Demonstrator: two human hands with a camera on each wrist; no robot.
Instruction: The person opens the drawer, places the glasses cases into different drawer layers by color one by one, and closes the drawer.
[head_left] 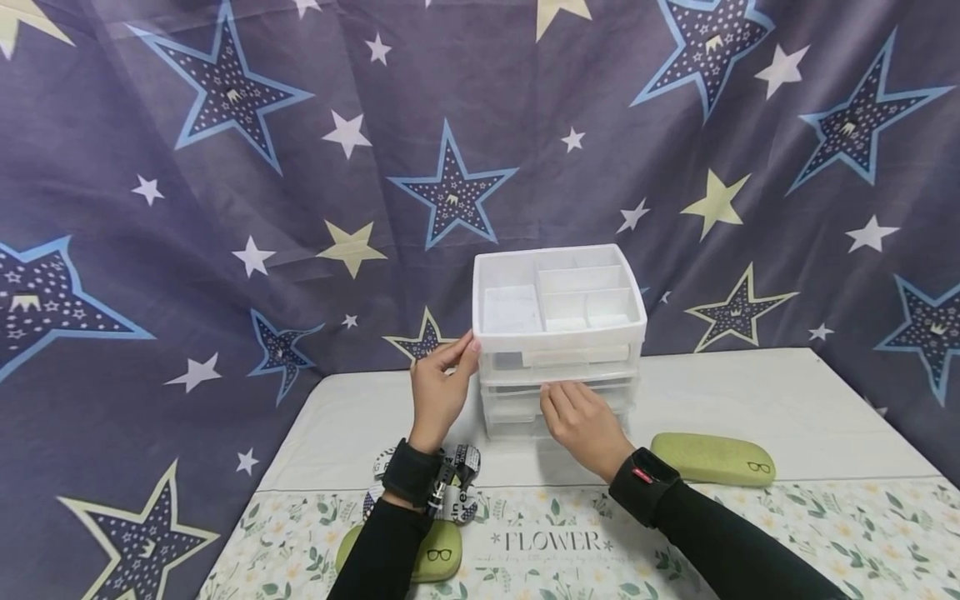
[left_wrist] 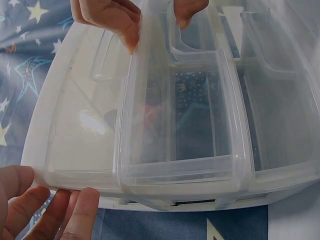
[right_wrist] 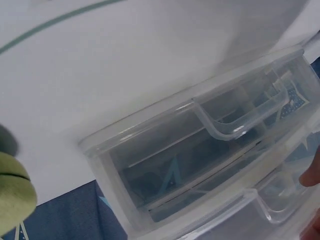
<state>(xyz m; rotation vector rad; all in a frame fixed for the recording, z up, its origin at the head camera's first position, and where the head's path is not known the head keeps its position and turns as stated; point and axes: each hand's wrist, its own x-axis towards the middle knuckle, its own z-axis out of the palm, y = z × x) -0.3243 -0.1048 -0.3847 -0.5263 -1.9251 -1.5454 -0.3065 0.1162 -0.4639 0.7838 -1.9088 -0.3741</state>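
A small white drawer organizer with clear drawers stands on the table, its top a tray divided into compartments. My left hand holds the organizer's upper left edge, thumb and fingertips at the frame in the left wrist view. My right hand grips the handle of the middle clear drawer, fingers curled over its edge. That drawer juts out a little past the others. It looks empty through its clear front. The lower drawer is in its slot in the right wrist view.
A green glasses case lies right of the organizer. Another green case lies under my left forearm, beside a black-and-white patterned bundle partly hidden by the wrist. A flowered cloth covers the table's front; a star-print curtain hangs behind.
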